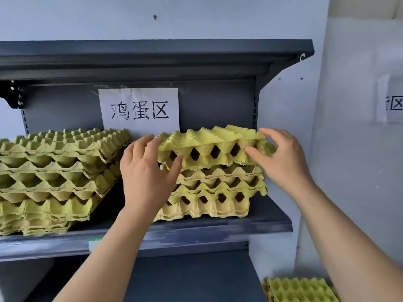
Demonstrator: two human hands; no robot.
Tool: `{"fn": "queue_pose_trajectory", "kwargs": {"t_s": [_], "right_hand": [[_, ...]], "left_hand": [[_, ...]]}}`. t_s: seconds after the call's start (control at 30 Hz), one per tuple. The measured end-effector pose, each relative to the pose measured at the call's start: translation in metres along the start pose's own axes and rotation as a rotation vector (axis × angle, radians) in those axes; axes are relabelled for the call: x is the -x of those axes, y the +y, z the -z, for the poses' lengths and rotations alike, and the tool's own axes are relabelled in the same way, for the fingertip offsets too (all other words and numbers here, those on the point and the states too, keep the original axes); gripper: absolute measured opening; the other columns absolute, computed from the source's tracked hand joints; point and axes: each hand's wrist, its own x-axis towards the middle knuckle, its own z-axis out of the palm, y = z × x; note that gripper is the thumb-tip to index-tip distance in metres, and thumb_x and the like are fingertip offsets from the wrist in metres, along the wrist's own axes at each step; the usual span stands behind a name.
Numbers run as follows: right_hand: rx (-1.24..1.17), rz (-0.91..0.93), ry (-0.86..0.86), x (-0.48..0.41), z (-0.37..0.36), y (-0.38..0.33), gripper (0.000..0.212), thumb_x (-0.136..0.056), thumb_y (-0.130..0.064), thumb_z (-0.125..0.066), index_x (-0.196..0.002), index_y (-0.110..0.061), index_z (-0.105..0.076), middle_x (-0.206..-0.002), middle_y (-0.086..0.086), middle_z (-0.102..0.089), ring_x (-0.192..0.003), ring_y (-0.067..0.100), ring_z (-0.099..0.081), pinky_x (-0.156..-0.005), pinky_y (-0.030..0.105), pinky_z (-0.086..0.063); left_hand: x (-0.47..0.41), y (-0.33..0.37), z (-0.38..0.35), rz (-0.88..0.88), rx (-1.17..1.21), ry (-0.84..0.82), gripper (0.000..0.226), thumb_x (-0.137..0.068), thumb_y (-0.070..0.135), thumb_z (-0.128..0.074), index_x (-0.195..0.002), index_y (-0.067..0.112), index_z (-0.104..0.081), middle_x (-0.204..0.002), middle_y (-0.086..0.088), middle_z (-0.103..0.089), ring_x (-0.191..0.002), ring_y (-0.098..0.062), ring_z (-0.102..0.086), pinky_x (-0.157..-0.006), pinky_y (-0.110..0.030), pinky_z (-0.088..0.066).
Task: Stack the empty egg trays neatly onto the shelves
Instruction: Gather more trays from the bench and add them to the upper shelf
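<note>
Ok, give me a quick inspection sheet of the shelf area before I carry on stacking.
Surface: dark metal shelf, carrying two tray stacks.
Job's things: top tray sits tilted on the right stack; left stack uneven, layers offset.
Clutter: nothing seen.
Hands: left hand holds the top tray's left end, right hand its right end.
Cables: nothing seen.
Surroundings: paper sign on the back panel; second sign on the right wall; more trays lower right.

One view, head-worn, wide-angle. Faces forward and slightly down, square onto a dark shelf unit [218, 105] against a pale wall [196, 16]. Close: left hand [148, 171] and right hand [283, 158] reach the egg tray [213, 138] near frame centre, arms entering from the bottom edge. Upper shelf [152, 62] seen from below, middle shelf [268, 216] from above.
</note>
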Motion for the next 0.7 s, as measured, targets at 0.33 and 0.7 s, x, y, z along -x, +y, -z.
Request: {"fn": "queue_pose_trajectory", "kwargs": {"t_s": [0.33,0.7], "right_hand": [[0.096,-0.151,-0.111,0.118,0.049,0.062,0.040,-0.080,-0.025,-0.075,-0.116,-0.011,-0.066,-0.121,0.000,-0.064,-0.114,0.015,-0.057,-0.093,0.009,-0.032],[0.269,-0.505,-0.325,0.220,0.125,0.234,0.044,-0.079,-0.025,-0.076,-0.120,-0.011,-0.065,-0.119,0.006,-0.065,-0.106,0.022,-0.061,-0.090,0.022,-0.040]], "left_hand": [[0.125,0.079,-0.044,-0.174,0.325,-0.297,0.043,-0.087,0.040,-0.057,-0.116,0.011,-0.066,-0.113,-0.003,-0.065,-0.100,-0.021,-0.053,-0.087,-0.030,-0.041],[0.274,0.201,-0.154,-0.112,0.399,-0.744,0.047,-0.082,0.044,-0.055,-0.112,0.011,-0.069,-0.105,-0.004,-0.070,-0.091,-0.030,-0.065,-0.083,-0.039,-0.052]]}}
